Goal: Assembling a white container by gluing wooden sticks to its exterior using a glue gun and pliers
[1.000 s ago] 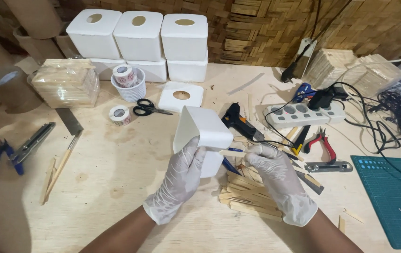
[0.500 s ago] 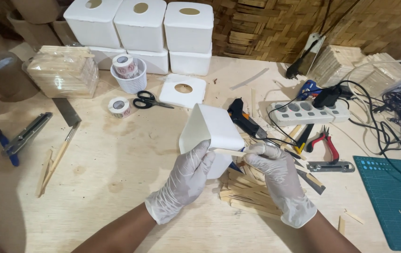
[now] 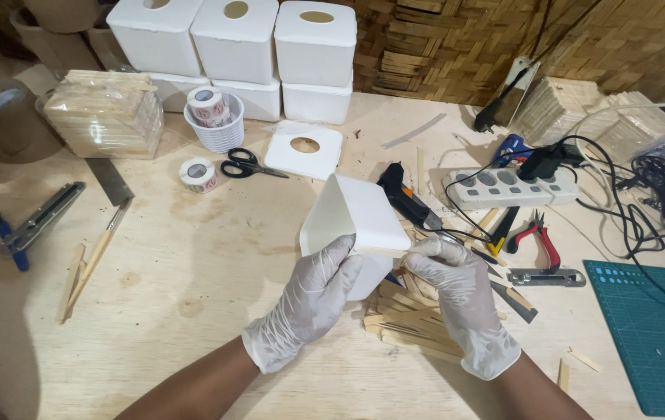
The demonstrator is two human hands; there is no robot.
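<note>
Both my hands wear white gloves. My left hand (image 3: 313,299) grips a white open-topped plastic box (image 3: 352,222) from below and holds it tilted above the wooden table (image 3: 192,264). My right hand (image 3: 460,299) pinches a thin wooden stick (image 3: 375,251) against the box's lower edge. A loose pile of wooden sticks (image 3: 406,319) lies on the table just under my hands. A black glue gun (image 3: 406,198) rests right behind the box.
White boxes (image 3: 270,47) are stacked at the back, with a white lid (image 3: 303,149), scissors (image 3: 251,165), tape rolls (image 3: 197,174) and a stick bundle (image 3: 103,117) nearby. A power strip (image 3: 511,187), red pliers (image 3: 538,233), a cutter (image 3: 546,277) and a green cutting mat (image 3: 651,334) lie at right.
The view has shifted slightly; the box has tilted a little more and my right hand has pressed the stick closer along the box's edge.
</note>
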